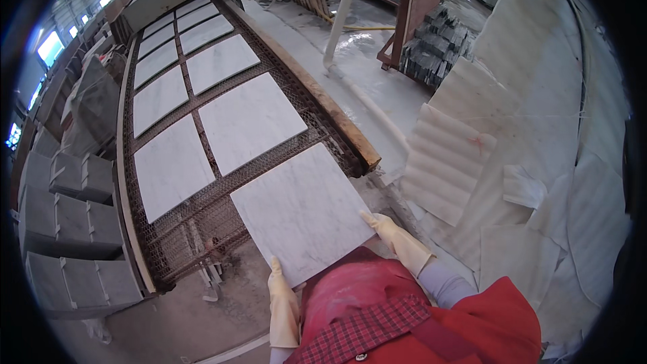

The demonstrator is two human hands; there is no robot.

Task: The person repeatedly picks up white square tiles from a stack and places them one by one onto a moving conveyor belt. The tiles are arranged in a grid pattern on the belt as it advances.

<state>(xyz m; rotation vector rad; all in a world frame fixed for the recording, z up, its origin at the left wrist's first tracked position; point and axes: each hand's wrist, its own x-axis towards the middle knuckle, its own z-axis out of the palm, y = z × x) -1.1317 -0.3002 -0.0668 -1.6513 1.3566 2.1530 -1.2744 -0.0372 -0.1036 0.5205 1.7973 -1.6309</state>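
Note:
A square white marble tile with faint grey veins is held in front of my red apron, over the near end of a mesh conveyor. My left hand, in a cream rubber glove, grips its near left edge with the thumb on top. At the opposite edge, on the right, my gloved right hand holds the same tile. Fingers under the tile are hidden. Two rows of similar tiles lie on the belt; the closest are one at the right and one at the left.
Strapped stacks of grey slabs line the conveyor's left side. A wooden rail edges its right. Beyond stand a white pipe and a pile of dark stone strips. Pale foam sheets cover the right side.

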